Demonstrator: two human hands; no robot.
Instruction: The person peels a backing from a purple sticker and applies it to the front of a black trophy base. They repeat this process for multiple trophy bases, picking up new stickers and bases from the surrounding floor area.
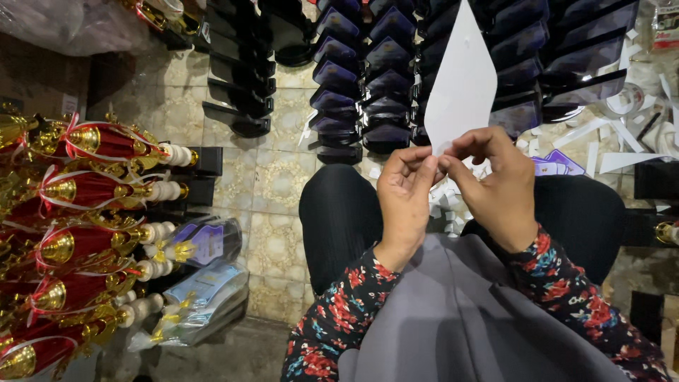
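Frame centre: left hand [404, 192] and right hand [495, 187] both pinched shut on the bottom tip of a white sheet [463, 85], fingertips nearly touching, held above the lap. Sheet is a kite-shaped cutout standing upright, point up toward frame top. Judgement: very light, thin, semi-stiff since it holds itself up; creases easily, likely slick, so grip at the edges or the tip, not mid-face. Left side of frame: red-and-gold trophies [85, 233] lying in a stack, wrapped plaques [205, 244] beside them. Farther up on the tiled floor [279, 177]: rows of dark plaques [385, 78]; white scraps [622, 159] at right.
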